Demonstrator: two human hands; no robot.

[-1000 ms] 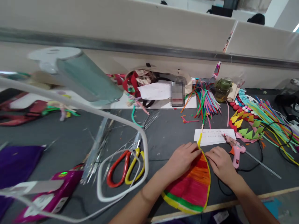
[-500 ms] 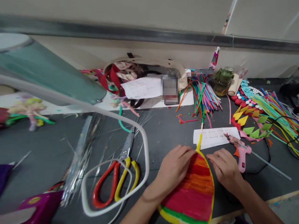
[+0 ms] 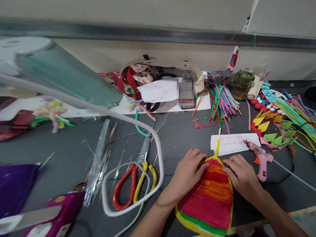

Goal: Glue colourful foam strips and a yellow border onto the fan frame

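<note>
A bell-shaped painted panel (image 3: 209, 197) in red, orange and green lies in front of me, edged with a yellow fuzzy border. From its top a yellow stem (image 3: 217, 148) points away from me, its tip pale. My left hand (image 3: 189, 172) grips the upper left edge, thumb over the painted face and fingers along the border. On the opposite edge, my right hand (image 3: 242, 172) pinches the border between thumb and curled fingers. The fingertips' undersides are hidden. Just beyond the stem lies a handwritten paper slip (image 3: 234, 143).
A pink glue gun (image 3: 262, 164) lies right of my right hand, its cord trailing. Large scissors (image 3: 124, 194) and thin metal wires (image 3: 98, 171) are at left, under a looping white cable (image 3: 161, 161). Pipe cleaners (image 3: 222, 102) and a green-lidded bottle (image 3: 243, 84) stand behind.
My right hand, apart from the panel's edge before, has closed in and now touches it. My left thumb has come onto the painted face. The whole view has shifted slightly left.
</note>
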